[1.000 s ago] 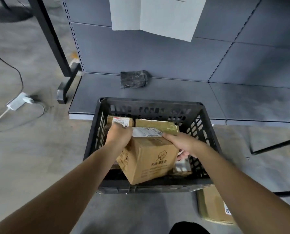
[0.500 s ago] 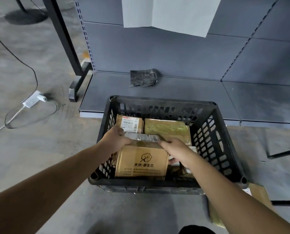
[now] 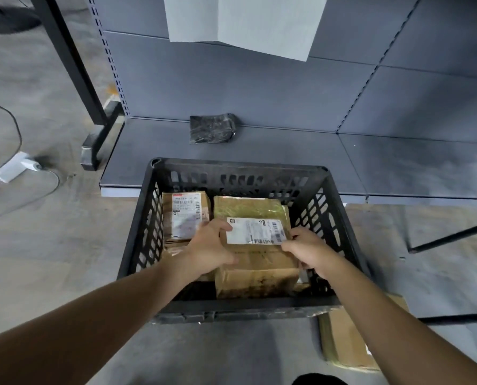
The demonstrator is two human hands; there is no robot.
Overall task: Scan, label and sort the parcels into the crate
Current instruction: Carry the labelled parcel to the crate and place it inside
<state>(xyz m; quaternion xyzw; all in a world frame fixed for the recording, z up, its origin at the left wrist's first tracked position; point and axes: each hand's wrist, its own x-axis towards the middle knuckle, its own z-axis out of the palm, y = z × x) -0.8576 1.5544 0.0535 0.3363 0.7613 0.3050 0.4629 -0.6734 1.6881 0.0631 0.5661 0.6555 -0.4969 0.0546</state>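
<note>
parcel (image 3: 259,276) inside crate (image 3: 240,165), fingers (image 3: 218,226) clasping both its sides

My 2 bare forearms reach forward and down, drawing together. My left hand (image 3: 209,248) clasps the parcel (image 3: 259,276) on its left side, thumb on top. My right hand (image 3: 312,251) grips its right side, thumb at the top edge.

1. The crate (image 3: 145,232) is black all over, with walls in a slotted grid pattern.
2. The front parcel (image 3: 256,276) at 6 o'clock in it is plain brown cardboard. The back parcel (image 3: 248,208) at 12 is shiny yellow-green.
3. The label (image 3: 255,230) is white with black barcodes. The 10 o'clock label (image 3: 186,215) has a red strip on top.
4. The shelf (image 3: 398,162) is dark blue-grey, the bag (image 3: 212,128) is crinkly black, and the floor (image 3: 51,245) is pale grey.
</note>
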